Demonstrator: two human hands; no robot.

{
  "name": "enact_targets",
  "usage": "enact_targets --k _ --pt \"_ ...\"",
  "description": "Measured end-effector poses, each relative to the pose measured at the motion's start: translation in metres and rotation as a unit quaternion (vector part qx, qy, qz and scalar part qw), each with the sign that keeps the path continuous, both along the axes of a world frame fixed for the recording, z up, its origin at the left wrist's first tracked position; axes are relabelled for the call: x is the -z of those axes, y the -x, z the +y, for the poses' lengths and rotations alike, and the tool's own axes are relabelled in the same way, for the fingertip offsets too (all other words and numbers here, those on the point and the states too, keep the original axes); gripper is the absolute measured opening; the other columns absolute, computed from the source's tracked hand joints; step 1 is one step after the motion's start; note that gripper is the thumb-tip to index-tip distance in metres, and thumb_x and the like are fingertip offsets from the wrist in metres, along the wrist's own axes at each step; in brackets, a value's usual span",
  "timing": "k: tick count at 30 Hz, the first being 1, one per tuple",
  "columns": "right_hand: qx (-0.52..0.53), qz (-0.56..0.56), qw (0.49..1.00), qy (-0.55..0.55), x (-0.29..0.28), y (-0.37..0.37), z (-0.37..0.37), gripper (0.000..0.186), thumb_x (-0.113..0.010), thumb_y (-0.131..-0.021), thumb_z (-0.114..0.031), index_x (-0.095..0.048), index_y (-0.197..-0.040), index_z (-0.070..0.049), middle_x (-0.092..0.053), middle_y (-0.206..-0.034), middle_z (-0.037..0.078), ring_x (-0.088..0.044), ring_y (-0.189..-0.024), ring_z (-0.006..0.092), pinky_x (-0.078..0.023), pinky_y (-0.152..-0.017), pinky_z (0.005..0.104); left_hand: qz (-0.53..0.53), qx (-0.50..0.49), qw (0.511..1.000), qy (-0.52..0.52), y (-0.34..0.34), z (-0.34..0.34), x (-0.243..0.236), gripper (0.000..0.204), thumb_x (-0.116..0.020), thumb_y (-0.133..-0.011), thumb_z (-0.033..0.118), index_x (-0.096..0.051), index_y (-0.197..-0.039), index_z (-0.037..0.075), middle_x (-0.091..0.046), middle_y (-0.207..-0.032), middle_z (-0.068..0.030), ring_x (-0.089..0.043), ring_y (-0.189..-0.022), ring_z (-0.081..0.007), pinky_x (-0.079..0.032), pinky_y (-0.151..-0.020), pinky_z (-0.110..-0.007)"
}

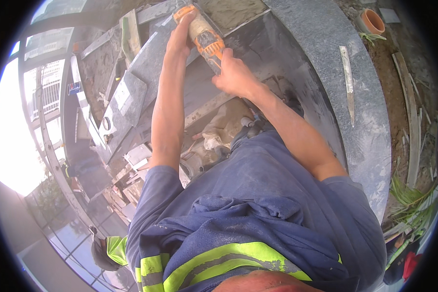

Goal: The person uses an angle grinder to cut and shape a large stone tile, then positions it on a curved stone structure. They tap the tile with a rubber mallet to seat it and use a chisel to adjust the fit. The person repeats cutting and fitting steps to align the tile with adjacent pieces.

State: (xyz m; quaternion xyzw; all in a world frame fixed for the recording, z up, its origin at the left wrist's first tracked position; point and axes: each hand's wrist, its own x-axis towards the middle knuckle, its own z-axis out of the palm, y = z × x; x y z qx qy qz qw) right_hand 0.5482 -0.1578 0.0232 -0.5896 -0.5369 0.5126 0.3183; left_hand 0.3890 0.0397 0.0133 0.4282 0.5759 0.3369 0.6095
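Fingers of left hand (181, 35) and right hand (234, 75) are closed around an orange power tool (208, 40), held left of the wide grey slab (321, 63). Tool positioning seems in hand; steady 2-handed support is probably called for next.

The power tool (211, 43) is orange with dusty beige patches. The curved slab (321, 44) is mottled blue-grey. The shirt (270, 168) is dull blue. The reflective band (228, 259) is lime yellow, grey-striped. The pot (373, 22) is terracotta orange.
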Motion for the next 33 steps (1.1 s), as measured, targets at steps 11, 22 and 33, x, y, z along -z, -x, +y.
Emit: enact_targets --k 11,22,33 --pt "-0.04 0.047 0.995 0.073 -0.028 -0.007 0.023 0.061 -0.07 -0.091 -0.008 -0.039 -0.135 0.022 -0.075 -0.094 0.033 -0.079 -0.074 0.0377 -0.063 -0.062 0.0467 -0.005 -0.001 1.0 0.007 0.009 0.017 0.003 0.076 -0.082 -0.098 0.047 -0.059 -0.154 0.001 -0.07 -0.14 -0.0145 -0.072 -0.123 -0.0285 -0.061 -0.099 -0.05" --pt "-0.009 -0.003 1.0 0.013 -0.017 -0.004 -0.01 0.067 -0.071 -0.092 -0.007 -0.036 -0.141 0.022 -0.075 -0.099 0.034 -0.081 -0.08 0.038 -0.064 -0.064 0.047 0.006 0.027 1.0 0.008 0.002 -0.008 -0.008 0.08 -0.082 -0.098 0.049 -0.058 -0.155 0.0 -0.069 -0.143 -0.0163 -0.071 -0.127 -0.0283 -0.06 -0.105 -0.049" --pt "-0.023 0.031 0.998 0.047 -0.021 -0.004 0.01 0.067 -0.071 -0.092 -0.007 -0.036 -0.142 0.021 -0.075 -0.095 0.031 -0.078 -0.071 0.0352 -0.062 -0.058 0.0449 0.013 0.007 1.0 0.019 0.005 0.005 -0.004 0.082 -0.083 -0.096 0.051 -0.058 -0.155 -0.001 -0.069 -0.143 -0.0162 -0.07 -0.129 -0.0287 -0.058 -0.106 -0.048"
